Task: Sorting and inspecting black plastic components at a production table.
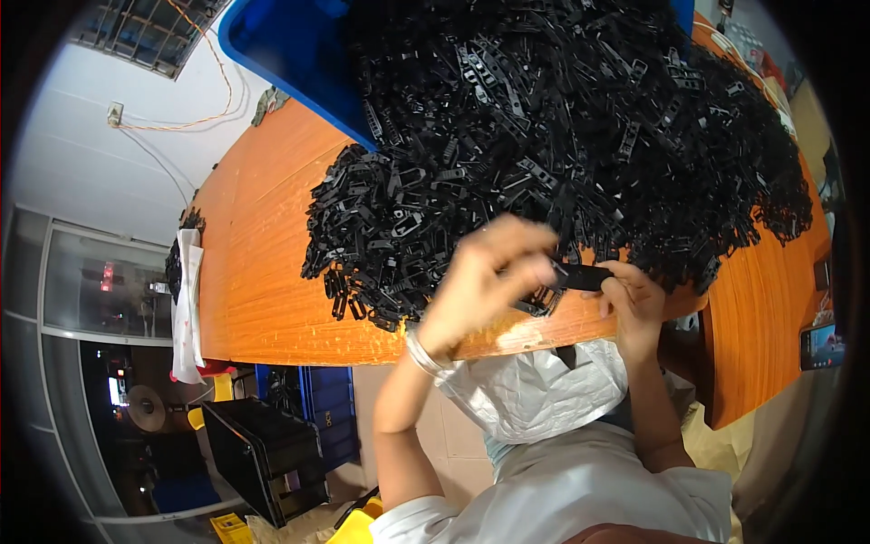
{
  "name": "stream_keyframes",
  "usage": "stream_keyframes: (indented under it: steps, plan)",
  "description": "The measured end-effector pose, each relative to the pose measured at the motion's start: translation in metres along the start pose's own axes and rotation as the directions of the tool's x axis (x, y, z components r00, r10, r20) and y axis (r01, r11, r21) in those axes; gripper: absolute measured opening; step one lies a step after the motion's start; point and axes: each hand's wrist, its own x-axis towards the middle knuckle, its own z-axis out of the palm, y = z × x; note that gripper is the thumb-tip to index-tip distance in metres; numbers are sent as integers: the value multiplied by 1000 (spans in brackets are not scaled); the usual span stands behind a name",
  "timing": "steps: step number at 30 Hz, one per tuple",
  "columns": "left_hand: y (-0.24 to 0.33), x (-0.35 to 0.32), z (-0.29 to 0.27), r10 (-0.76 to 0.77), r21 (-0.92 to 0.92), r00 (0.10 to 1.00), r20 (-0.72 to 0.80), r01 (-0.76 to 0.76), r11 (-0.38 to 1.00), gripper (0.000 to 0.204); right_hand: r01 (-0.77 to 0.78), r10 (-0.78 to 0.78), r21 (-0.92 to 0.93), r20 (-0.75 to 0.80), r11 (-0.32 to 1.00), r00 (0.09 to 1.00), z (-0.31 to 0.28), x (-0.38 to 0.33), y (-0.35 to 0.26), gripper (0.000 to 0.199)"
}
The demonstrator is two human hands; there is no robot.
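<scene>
Pinched between the thumb and fingers of my right hand (634, 297) is a smooth, elongated black plastic piece (584, 277), its far end pointing left. My left hand (494, 272) is blurred by motion, its curled fingers close to that left end; whether they grip anything I cannot make out. Both hands are over the front edge of the wooden table (263, 227), just before a large heap of small black plastic clip-like parts (544, 154). More of these parts lie beneath and beside the left hand.
A blue bin (299, 68) lies tipped at the back, the heap spilling from it. White crinkled sheeting (535, 390) covers my lap. A phone (823, 346) rests at the right. Black crates (267, 453) and a blue crate (333, 408) stand on the floor at the left.
</scene>
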Motion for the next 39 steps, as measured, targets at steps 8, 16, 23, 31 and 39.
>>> stream_keyframes:
  steps: [8, 16, 23, 31, 39]
  plan:
    - [-110, 94, -140, -20, 632, 754, -656, 564, 531, 25, -108, 112, -47, 119, 993, 986, 5, -17, 14, 15]
    - [-119, 91, -145, 43, 701, 782, -622, 531, 477, 27, -238, 239, -25, 138, 971, 961, -1, -16, 18, 16]
    - [-65, 16, -106, -409, -334, 730, -548, 257, 907, 29, -191, 182, 49, 149, 980, 972, 3, -13, 16, 19]
    - [7, -47, 25, -514, -671, 856, 51, 411, 617, 35, 84, -74, -29, 260, 996, 963, -1, -13, -13, 18]
    - [2, -70, 51, -392, -572, 915, 95, 373, 730, 33, 119, -101, -17, 427, 993, 898, -2, -23, -4, 20]
